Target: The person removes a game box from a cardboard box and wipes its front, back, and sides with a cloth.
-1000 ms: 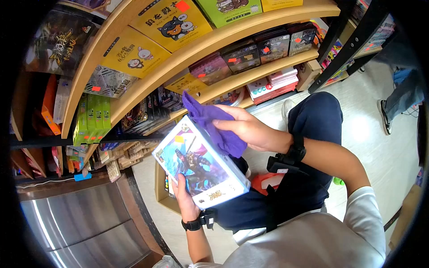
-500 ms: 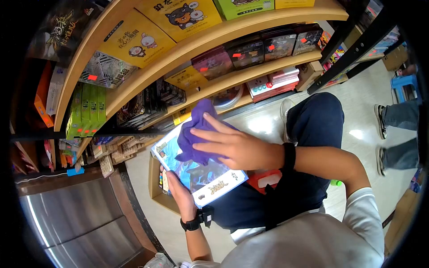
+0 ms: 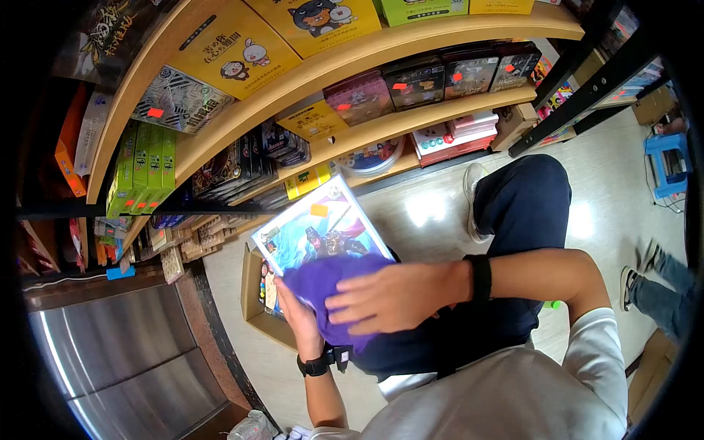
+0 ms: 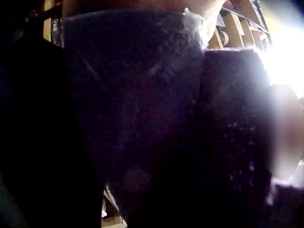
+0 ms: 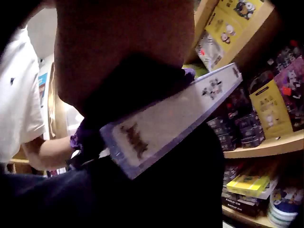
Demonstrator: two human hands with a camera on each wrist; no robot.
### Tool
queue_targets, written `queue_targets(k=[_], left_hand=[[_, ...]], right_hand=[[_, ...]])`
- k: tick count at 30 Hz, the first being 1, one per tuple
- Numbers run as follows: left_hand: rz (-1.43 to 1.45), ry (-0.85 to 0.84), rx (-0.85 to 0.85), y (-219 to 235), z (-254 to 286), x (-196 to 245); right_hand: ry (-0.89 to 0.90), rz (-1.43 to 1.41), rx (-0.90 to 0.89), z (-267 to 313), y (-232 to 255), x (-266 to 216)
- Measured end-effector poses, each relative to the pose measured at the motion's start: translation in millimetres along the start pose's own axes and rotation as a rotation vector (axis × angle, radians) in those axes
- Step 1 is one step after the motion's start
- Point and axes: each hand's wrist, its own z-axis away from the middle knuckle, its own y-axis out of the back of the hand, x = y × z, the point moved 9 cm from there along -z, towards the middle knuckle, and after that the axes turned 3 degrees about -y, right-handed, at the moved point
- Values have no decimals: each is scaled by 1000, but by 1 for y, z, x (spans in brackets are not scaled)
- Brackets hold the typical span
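A boxed game [image 3: 293, 231] with an armored figure on its cover lies tilted over the lap in the head view. My left hand [image 3: 302, 326] grips its lower left edge, thumb along the side. Over the lower part of the cover, a crumpled purple cloth [image 3: 312, 279] lies under my right hand [image 3: 400, 297], whose extended fingers press on it. In the right wrist view, the box's white side [image 5: 166, 118] shows below the dark right hand [image 5: 123, 52]. The left wrist view is dark and mostly filled by the box [image 4: 133, 95].
Curved wooden shelves [image 3: 352, 45] with boxed games stand in front. An open cardboard box [image 3: 270, 330] is on the floor beside the knee, near a metal panel [image 3: 125, 345]. A blue stool [image 3: 666, 167] and another person's legs [image 3: 656, 297] are at the right.
My right hand and the purple cloth have moved from the box's upper edge across the cover to its lower part, uncovering the upper picture. My left hand keeps its hold.
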Motion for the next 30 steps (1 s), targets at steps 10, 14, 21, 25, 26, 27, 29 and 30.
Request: queue_targets(k=[10, 14, 21, 25, 26, 27, 29, 30], left_hand=[[-123, -70, 87, 0, 2, 6], [-81, -62, 62, -3, 4, 7], [-36, -27, -41, 16, -4, -15], [-109, -56, -37, 0, 2, 0], [-150, -80, -21, 2, 2, 1], [-191, -102, -7, 3, 2, 2], [-219, -111, 5, 5, 2, 2], [-186, -96, -15, 0, 3, 4]], right_hand=[[-498, 259, 182, 22, 62, 71], [-283, 235, 157, 14, 26, 34], [103, 217, 5, 7, -36, -26], [80, 106, -78, 9, -25, -13], [86, 96, -73, 8, -25, -10], [90, 96, -80, 8, -24, -10], [96, 96, -91, 8, -22, -10], [87, 82, -81, 7, -21, -8]])
